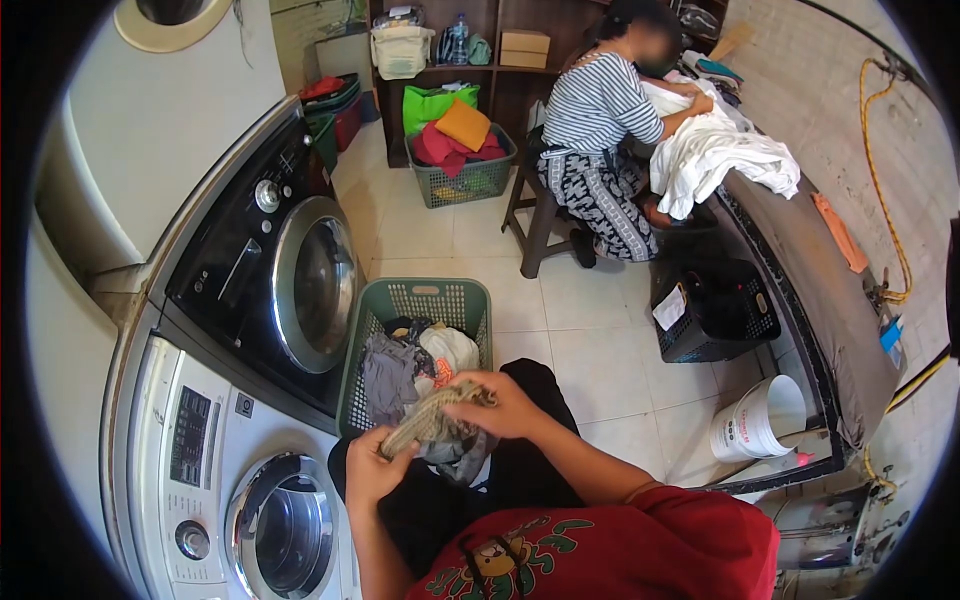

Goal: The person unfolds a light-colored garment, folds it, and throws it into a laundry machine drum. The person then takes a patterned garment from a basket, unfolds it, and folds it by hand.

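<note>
Above my lap, my left hand (375, 463) and my right hand (503, 406) are closed on a bunched beige-brown striped garment (428, 420), one at each end. Its exact kind does not show. Just below it lies grey cloth (462, 458); I cannot tell whether it is part of the same piece. Right in front of my knees stands a green plastic laundry basket (420, 290). Inside are a grey garment (390, 372), a white cloth (452, 348) and some dark and orange pieces.
To my left are a white washing machine (190, 470) and a black one (235, 245). Another basket (470, 185) with clothes stands by the shelves. A person (605, 110) on a stool handles white cloth (715, 155) at a padded table (800, 260). A black basket (712, 315) and white bucket (755, 425) stand right.
</note>
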Demonstrator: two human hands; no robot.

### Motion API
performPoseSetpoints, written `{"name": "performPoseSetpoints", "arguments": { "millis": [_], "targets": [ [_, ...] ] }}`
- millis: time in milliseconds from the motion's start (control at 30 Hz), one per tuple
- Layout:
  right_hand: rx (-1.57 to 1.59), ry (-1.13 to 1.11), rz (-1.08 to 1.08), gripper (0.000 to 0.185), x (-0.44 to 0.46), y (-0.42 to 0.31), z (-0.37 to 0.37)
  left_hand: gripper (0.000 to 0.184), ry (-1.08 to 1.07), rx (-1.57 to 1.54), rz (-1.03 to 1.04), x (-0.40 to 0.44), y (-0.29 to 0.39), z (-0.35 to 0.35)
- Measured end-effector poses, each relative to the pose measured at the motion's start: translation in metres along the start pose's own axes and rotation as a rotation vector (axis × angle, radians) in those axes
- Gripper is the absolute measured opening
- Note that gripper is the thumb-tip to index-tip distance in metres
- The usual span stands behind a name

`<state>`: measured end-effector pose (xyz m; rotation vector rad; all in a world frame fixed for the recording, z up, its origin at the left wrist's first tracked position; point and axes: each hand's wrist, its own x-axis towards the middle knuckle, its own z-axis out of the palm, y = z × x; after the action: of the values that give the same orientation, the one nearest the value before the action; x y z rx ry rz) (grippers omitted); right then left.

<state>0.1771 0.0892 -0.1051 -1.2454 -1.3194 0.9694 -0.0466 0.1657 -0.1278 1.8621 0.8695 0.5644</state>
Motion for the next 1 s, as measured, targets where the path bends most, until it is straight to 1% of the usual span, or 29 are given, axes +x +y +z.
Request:
{"name": "performPoseSetpoints", "arguments": {
  "millis": [33,67,200,233,267,300,367,400,433,467,500,533,600,633,700,733,767,800,867,900,933,967,1000],
  "targets": [
    [0.077,0.079,0.001,0.022,0.001,-0.001,-0.002,0.006,-0.001,0.118,-0.023,0.001,-0.006,0.000],
    [0.079,0.077,0.005,0.022,0.004,-0.001,-0.004,0.006,-0.002,0.118,-0.028,0.002,-0.010,0.000],
    [-0.108,0.210,-0.298,0.024,0.014,0.002,-0.012,0.010,0.321,-0.454,0.063,0.010,-0.017,0.001],
    [-0.106,0.209,-0.293,0.024,0.014,-0.002,-0.013,0.014,0.336,-0.623,0.087,0.013,-0.013,0.003],
    [-0.032,0.195,-0.211,0.025,0.013,-0.007,-0.012,0.018,0.354,-0.790,0.112,0.015,-0.010,0.003],
    [0.045,0.179,-0.127,0.026,0.012,-0.011,-0.010,0.018,0.361,-0.785,0.104,0.016,-0.007,0.005],
    [0.212,0.133,0.053,0.029,0.010,-0.016,-0.004,0.022,0.454,-0.920,0.022,0.014,0.006,0.008],
    [0.154,0.152,0.033,0.031,0.012,-0.006,-0.002,0.024,0.422,-0.901,0.019,0.017,0.003,0.008],
    [0.099,0.165,0.016,0.034,0.014,0.005,0.000,0.024,0.439,-0.906,-0.053,0.020,0.000,0.012],
    [0.127,0.134,0.037,0.034,0.016,0.002,0.004,0.024,0.399,-0.864,-0.024,0.022,0.012,0.015],
    [0.156,0.145,-0.062,0.033,0.019,-0.003,0.007,0.024,0.360,-0.822,0.006,0.026,0.023,0.019],
    [0.186,0.158,-0.161,0.033,0.021,-0.009,0.011,0.024,0.325,-0.621,0.034,0.030,0.027,0.022],
    [0.267,0.029,-0.075,0.037,0.022,-0.014,0.021,0.023,0.266,-0.476,0.191,0.038,0.042,0.032],
    [0.286,0.010,-0.062,0.037,0.022,-0.010,0.023,0.023,0.283,-0.467,0.169,0.039,0.043,0.035],
    [0.100,0.017,0.071,0.035,0.024,-0.002,0.022,0.026,0.307,-0.642,0.170,0.043,0.040,0.039],
    [0.114,0.052,0.084,0.030,0.025,-0.001,0.018,0.026,0.316,-0.639,0.164,0.041,0.035,0.039],
    [0.127,0.090,0.099,0.026,0.026,-0.001,0.015,0.027,0.288,-0.541,0.191,0.040,0.029,0.040],
    [0.130,0.087,0.105,0.026,0.028,-0.002,0.014,0.029,0.257,-0.445,0.217,0.039,0.022,0.041],
    [0.199,0.208,-0.006,0.024,0.030,-0.006,0.011,0.033,0.187,-0.255,0.259,0.033,0.004,0.044],
    [0.299,0.232,0.002,0.023,0.031,-0.014,0.009,0.033,0.184,-0.254,0.246,0.028,-0.012,0.046],
    [0.396,0.256,0.007,0.021,0.033,-0.024,0.005,0.035,0.199,-0.058,0.201,0.023,-0.034,0.046],
    [0.399,0.254,0.014,0.021,0.035,-0.033,0.002,0.038,0.213,0.138,0.159,0.018,-0.057,0.046],
    [0.587,0.258,-0.146,0.021,0.037,-0.041,-0.002,0.042,0.226,0.333,0.118,0.014,-0.078,0.046]
  ]
}}
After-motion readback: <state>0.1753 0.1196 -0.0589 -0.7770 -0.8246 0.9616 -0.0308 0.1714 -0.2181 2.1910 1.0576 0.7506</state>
